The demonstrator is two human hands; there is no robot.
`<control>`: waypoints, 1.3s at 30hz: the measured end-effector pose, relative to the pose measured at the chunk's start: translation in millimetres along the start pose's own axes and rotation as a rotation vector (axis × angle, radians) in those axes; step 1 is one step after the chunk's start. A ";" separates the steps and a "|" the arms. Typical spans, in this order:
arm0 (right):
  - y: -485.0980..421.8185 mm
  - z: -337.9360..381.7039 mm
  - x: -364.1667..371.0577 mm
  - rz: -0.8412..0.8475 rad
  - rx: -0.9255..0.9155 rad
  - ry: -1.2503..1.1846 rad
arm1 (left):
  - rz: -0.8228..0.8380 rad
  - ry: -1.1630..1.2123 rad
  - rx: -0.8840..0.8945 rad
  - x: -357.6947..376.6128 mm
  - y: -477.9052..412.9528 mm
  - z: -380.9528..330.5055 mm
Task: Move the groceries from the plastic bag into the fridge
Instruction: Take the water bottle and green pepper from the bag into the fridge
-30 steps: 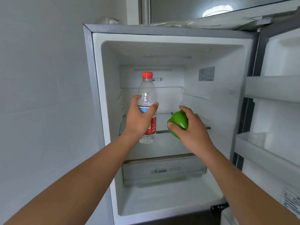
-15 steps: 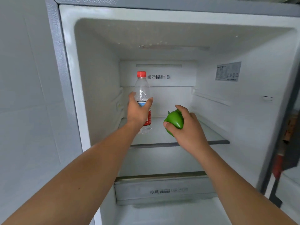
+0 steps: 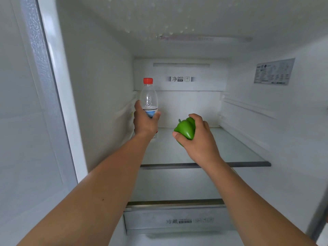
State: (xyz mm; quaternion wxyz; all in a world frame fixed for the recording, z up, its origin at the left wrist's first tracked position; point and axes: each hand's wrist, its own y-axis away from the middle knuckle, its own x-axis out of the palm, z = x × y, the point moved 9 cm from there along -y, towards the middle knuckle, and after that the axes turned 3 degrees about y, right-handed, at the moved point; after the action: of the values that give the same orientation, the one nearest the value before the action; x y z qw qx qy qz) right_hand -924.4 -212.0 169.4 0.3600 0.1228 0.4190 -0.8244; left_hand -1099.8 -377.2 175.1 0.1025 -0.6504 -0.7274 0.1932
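Observation:
Both my arms reach deep into the open fridge. My left hand [image 3: 144,122] is wrapped around a clear water bottle [image 3: 148,97] with a red cap, held upright at the back left of the glass shelf [image 3: 236,150]; its base is hidden behind my hand, so I cannot tell if it rests on the glass. My right hand [image 3: 198,139] grips a green bell pepper [image 3: 185,129] just above the middle of the same shelf. The plastic bag is out of view.
The fridge's left wall [image 3: 99,89] is close beside the bottle. A crisper drawer [image 3: 177,221] with a label sits below the shelf. A sticker [image 3: 274,71] is on the right wall. The fridge's ceiling hangs well above the bottle cap.
I have moved closer to the fridge; both hands have pushed further back over the shelf with the bottle and the pepper. The door shelves on the right have left the view.

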 end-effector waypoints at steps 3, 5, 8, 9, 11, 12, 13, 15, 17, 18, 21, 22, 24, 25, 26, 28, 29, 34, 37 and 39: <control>-0.7 -2.0 3.0 0.005 -0.023 0.026 | -0.019 -0.037 -0.025 0.3 -4.7 1.4; 0.5 -3.5 3.9 0.010 -0.030 0.035 | -0.026 -0.047 -0.049 1.2 -7.8 0.6; 3.8 -5.6 1.9 0.006 -0.023 0.045 | -0.026 -0.093 -0.089 1.8 -8.4 0.0; 6.0 -6.1 0.0 0.001 -0.024 0.051 | -0.024 -0.121 -0.114 1.4 -7.5 1.3; 11.9 -5.6 -3.7 -0.001 -0.032 0.072 | -0.019 -0.174 -0.166 -0.5 -0.9 3.2; 16.3 -4.7 -5.8 0.002 -0.038 0.084 | -0.017 -0.181 -0.184 -3.1 5.0 2.8; 21.2 -3.5 -8.4 0.004 -0.045 0.095 | -0.021 -0.174 -0.190 -5.7 10.3 2.3; 32.0 -0.2 -16.4 0.001 -0.059 0.107 | -0.031 -0.158 -0.202 -12.9 27.7 -2.7; 43.0 2.7 -26.8 -0.005 -0.061 0.104 | -0.019 -0.170 -0.183 -20.3 54.3 -13.9; 48.7 3.5 -32.4 -0.005 -0.059 0.104 | 0.008 -0.169 -0.159 -22.8 70.1 -20.0; 67.7 3.8 -46.0 0.030 -0.053 0.134 | 0.156 -0.153 -0.037 -27.2 123.3 -36.8; 75.1 3.6 -48.7 0.057 -0.053 0.151 | 0.219 -0.164 0.010 -29.3 143.9 -39.9; 92.4 2.0 -51.8 0.112 -0.058 0.186 | 0.316 -0.212 0.080 -36.8 182.5 -36.7; 101.5 0.8 -52.6 0.135 -0.063 0.208 | 0.344 -0.230 0.117 -41.8 199.1 -32.9; 111.0 -1.3 -52.9 0.158 -0.068 0.230 | 0.363 -0.240 0.144 -46.6 214.3 -27.6; 129.6 -8.4 -51.3 0.205 -0.078 0.269 | 0.372 -0.223 0.167 -55.2 238.0 -12.4; 138.5 -13.5 -49.7 0.227 -0.079 0.283 | 0.372 -0.212 0.157 -57.6 247.5 -2.1; 176.8 -41.1 -34.7 0.375 -0.075 0.425 | 0.460 -0.239 0.031 -47.1 293.5 62.4; 191.1 -53.1 -31.9 0.415 -0.058 0.434 | 0.485 -0.250 -0.107 -35.8 312.0 107.2; 198.3 -56.7 -31.7 0.420 -0.067 0.469 | 0.448 -0.026 -0.447 -30.6 325.3 145.9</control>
State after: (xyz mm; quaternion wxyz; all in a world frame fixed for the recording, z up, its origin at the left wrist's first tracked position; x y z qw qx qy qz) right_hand -769.4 -229.4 30.9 0.4196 0.3815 0.4832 -0.6670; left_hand -859.2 -403.1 -88.6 -0.0974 -0.7984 -0.5917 0.0544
